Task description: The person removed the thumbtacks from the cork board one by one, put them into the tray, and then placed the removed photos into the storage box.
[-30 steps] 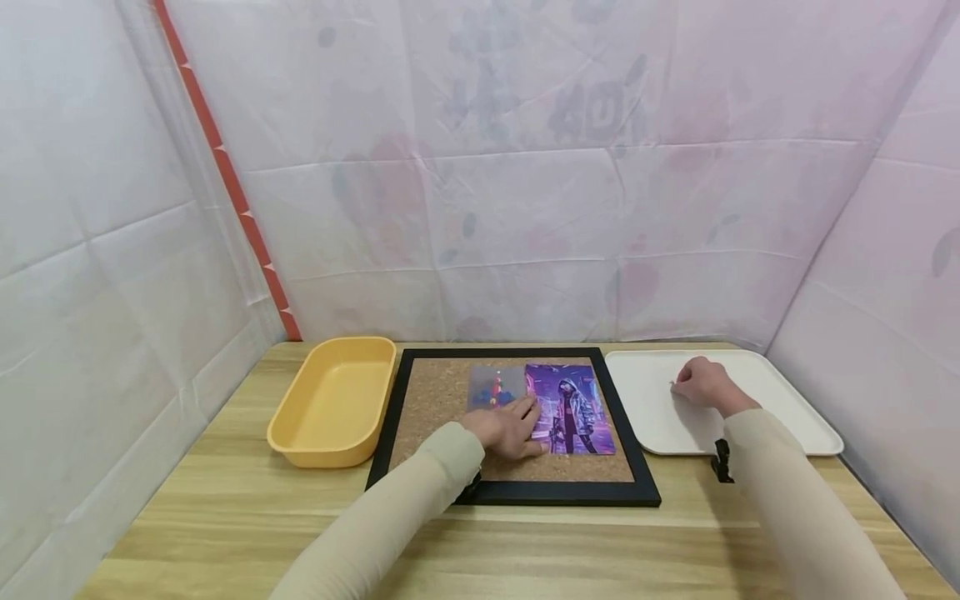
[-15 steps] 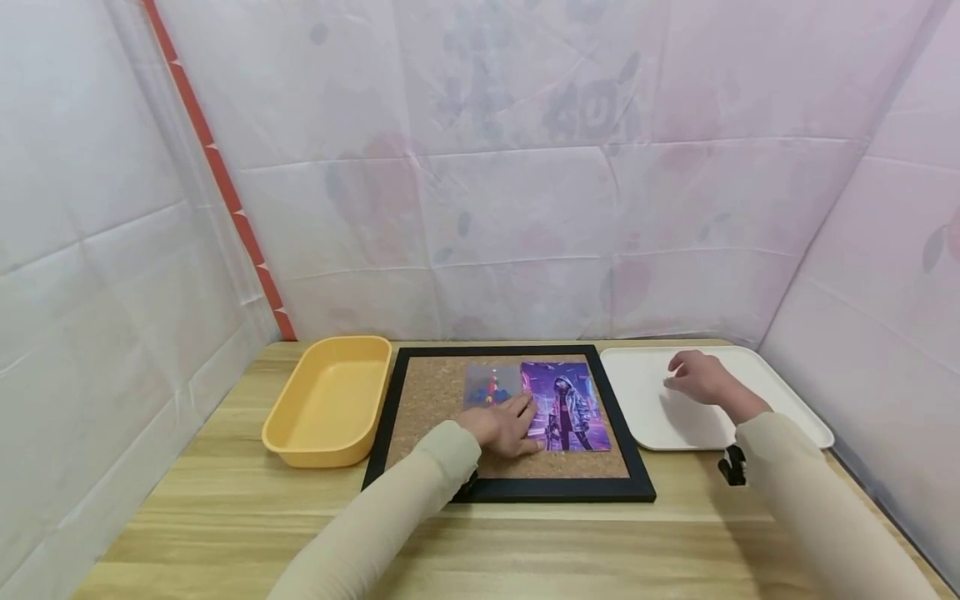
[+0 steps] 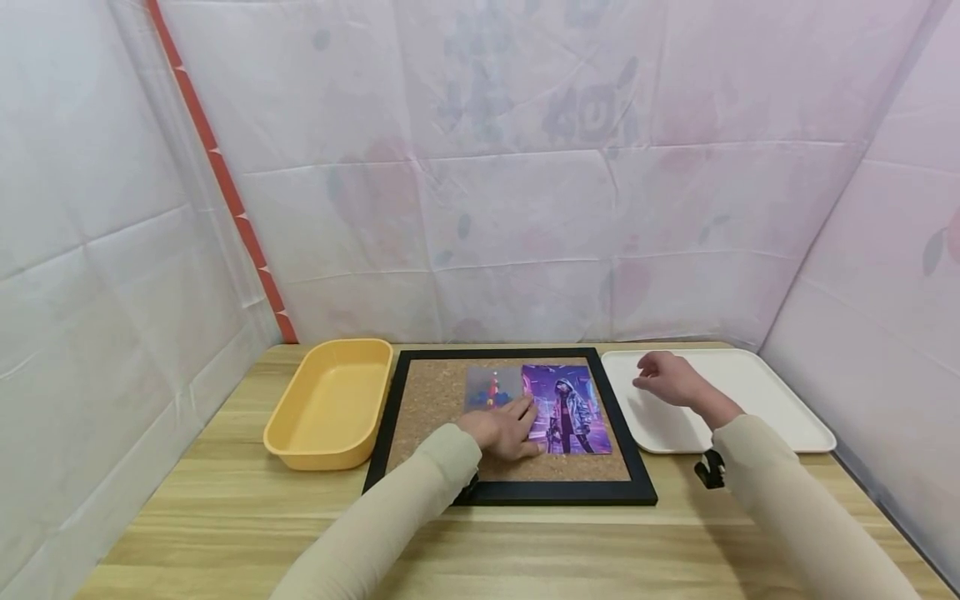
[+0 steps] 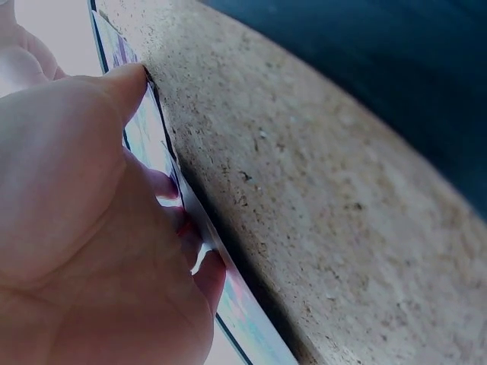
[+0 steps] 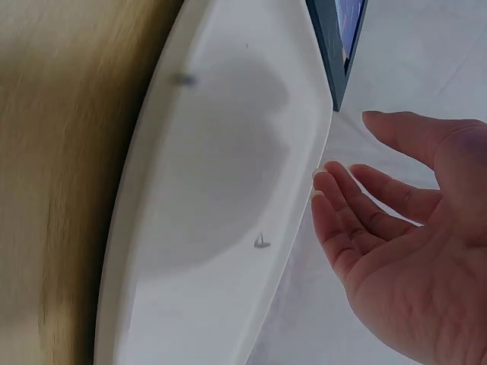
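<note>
My left hand [image 3: 508, 428] lies with its fingers spread over two pictures on a cork board [image 3: 435, 417]. One is a purple picture [image 3: 573, 412] of a hooded figure; the other is a grey-blue picture [image 3: 491, 386], partly under the hand. In the left wrist view, the thumb and fingertips press on the purple picture's edge. My right hand [image 3: 670, 379] hovers above the left part of a white tray [image 3: 750, 400]. In the right wrist view its fingers are loosely bent, thumb apart, with nothing visible between them. A small thumbtack [image 5: 262, 242] lies point up on the tray.
A yellow plastic bin [image 3: 330, 408] stands left of the board. The board's black frame [image 3: 555, 493] is raised around the cork, close beside the tray. A wooden table [image 3: 525, 550] carries everything. White sheeting [image 3: 525, 208] hangs behind and at both sides.
My right hand has shifted left over the tray toward the board, and its fingers have gone from a pinch to a looser spread. The left hand stays in place on the pictures.
</note>
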Motion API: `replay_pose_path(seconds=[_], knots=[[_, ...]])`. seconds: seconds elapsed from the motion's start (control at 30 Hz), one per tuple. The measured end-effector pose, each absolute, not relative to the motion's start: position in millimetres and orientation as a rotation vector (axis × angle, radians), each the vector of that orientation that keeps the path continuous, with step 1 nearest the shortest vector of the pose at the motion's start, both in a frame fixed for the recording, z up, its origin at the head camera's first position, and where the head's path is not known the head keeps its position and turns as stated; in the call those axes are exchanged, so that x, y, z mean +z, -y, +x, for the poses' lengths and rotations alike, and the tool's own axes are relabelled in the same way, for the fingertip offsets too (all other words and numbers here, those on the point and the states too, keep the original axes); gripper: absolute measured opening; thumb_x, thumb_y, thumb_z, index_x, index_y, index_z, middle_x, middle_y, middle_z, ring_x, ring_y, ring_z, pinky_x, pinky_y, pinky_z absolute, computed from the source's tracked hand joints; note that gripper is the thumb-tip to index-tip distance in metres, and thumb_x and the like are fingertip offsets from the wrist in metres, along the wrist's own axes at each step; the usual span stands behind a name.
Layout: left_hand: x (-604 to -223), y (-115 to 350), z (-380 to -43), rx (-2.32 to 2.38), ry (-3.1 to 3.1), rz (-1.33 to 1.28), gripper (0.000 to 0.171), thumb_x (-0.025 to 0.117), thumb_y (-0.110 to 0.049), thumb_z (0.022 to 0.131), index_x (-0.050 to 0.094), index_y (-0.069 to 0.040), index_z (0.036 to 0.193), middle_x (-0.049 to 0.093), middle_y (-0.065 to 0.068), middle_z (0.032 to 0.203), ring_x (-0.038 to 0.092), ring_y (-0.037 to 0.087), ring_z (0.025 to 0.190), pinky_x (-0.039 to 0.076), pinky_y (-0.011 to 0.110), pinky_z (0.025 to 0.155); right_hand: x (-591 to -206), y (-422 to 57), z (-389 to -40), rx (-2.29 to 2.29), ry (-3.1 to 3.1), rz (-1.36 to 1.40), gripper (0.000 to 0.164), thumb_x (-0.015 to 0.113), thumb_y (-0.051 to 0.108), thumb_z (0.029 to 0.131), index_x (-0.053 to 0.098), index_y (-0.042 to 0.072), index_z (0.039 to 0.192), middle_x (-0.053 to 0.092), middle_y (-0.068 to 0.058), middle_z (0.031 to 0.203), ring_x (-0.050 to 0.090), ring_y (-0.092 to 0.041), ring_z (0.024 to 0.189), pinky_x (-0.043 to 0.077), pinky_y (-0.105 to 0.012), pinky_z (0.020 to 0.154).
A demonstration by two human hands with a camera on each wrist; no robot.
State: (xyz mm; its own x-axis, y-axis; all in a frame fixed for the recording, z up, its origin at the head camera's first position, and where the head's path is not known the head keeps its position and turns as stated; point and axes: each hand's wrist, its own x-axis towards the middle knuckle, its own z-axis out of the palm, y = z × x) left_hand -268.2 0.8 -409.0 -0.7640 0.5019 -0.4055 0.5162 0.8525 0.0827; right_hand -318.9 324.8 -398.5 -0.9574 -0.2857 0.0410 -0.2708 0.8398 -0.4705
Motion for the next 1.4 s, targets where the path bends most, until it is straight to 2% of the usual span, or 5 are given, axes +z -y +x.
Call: replay_pose_path(seconds=[0.57,0.93,1.17,1.4], knots=[[-409.1,-1.0,-268.7,-0.059,-2.613,0.762,0.078,0.042,-0.059,0.105,0.018,-0.017,0.166,0.007,-0.002,0.173,0.007,0.013,0.158,0.02,0.031,0.125,-403.5,-296.7,-327.7,-0.842,-2.959,-0.525,0.037,0.067,0.006,0.093,0.058,-0.021,0.117,0.068,-0.029,0.104,0.066,-0.043,0.098,0.056,-0.053,0.085],[-407.5,-0.6,-268.8,-0.078,-2.611,0.773,0.077,0.04,-0.059,0.105,0.017,-0.016,0.166,0.007,-0.002,0.173,0.007,0.013,0.158,0.019,0.03,0.125,-405.4,-281.8,-332.3,-0.88,-2.934,-0.535,0.042,0.066,0.003,0.093,0.055,-0.022,0.124,0.065,-0.034,0.113,0.064,-0.048,0.107,0.055,-0.055,0.089],[-407.5,-0.8,-268.8,-0.062,-2.602,0.77,0.077,0.04,-0.059,0.105,0.017,-0.017,0.166,0.006,-0.001,0.173,0.006,0.014,0.158,0.019,0.032,0.125,-411.2,-271.2,-341.3,-0.866,-2.927,-0.525,0.038,0.063,0.002,0.094,0.056,-0.02,0.124,0.064,-0.031,0.114,0.063,-0.046,0.107,0.056,-0.054,0.087],[-408.8,-0.9,-269.6,-0.047,-2.595,0.767,0.079,0.04,-0.06,0.105,0.015,-0.017,0.166,0.004,-0.001,0.173,0.005,0.014,0.158,0.019,0.033,0.125,-411.8,-260.7,-342.5,-0.862,-2.937,-0.53,0.038,0.063,0.0,0.093,0.056,-0.021,0.123,0.062,-0.034,0.115,0.064,-0.044,0.103,0.057,-0.052,0.084]])
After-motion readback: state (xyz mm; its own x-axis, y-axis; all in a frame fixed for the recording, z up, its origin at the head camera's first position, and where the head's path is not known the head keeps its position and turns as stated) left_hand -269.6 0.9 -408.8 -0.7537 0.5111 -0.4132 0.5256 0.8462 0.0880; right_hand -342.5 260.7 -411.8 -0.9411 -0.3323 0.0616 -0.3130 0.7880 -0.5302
